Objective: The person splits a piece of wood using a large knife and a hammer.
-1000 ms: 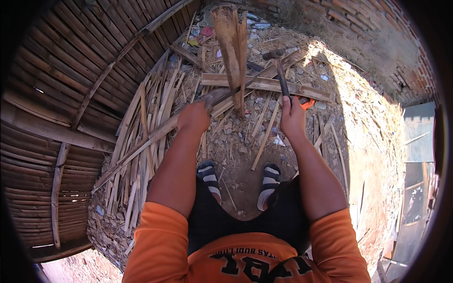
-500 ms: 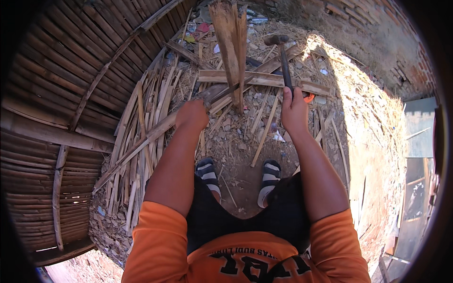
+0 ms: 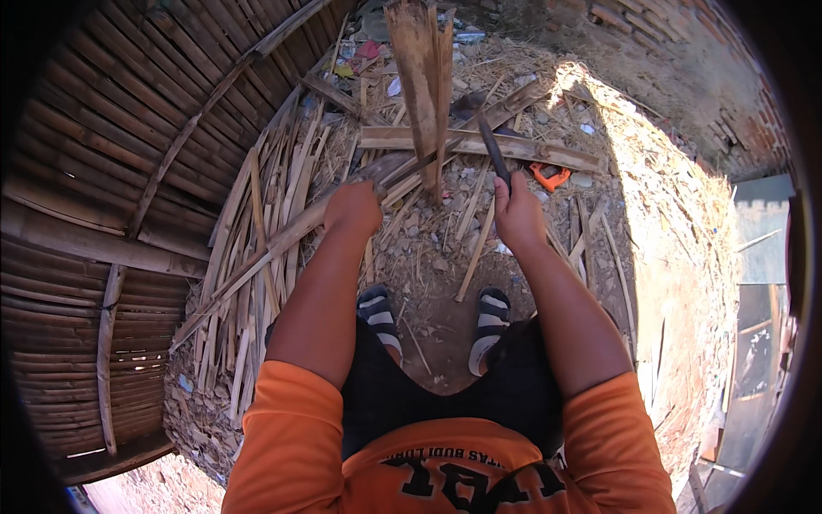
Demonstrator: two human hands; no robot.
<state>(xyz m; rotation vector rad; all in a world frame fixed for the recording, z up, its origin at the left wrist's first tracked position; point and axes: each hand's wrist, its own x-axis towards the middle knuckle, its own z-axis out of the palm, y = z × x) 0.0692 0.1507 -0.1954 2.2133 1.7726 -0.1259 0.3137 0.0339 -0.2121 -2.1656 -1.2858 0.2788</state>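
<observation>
A split length of bamboo stands upright in front of me, parted into two sections at the top. My left hand is closed around the handle of a machete, whose dark blade reaches right to the bamboo and crosses it low down. The blade looks lodged in the split. My right hand grips a hammer by its dark handle. The hammer's head is blurred, just right of the bamboo and beyond the blade. It looks apart from the bamboo.
Wooden beams lie crossed on the ground behind the blade. A saw's orange handle rests beside them. Many bamboo strips are heaped at left, near a slatted bamboo wall. A brick wall stands at far right.
The hammer has swung left and down toward the bamboo, and my right hand has moved slightly left. More of the orange saw handle shows. My left hand stays nearly still.
</observation>
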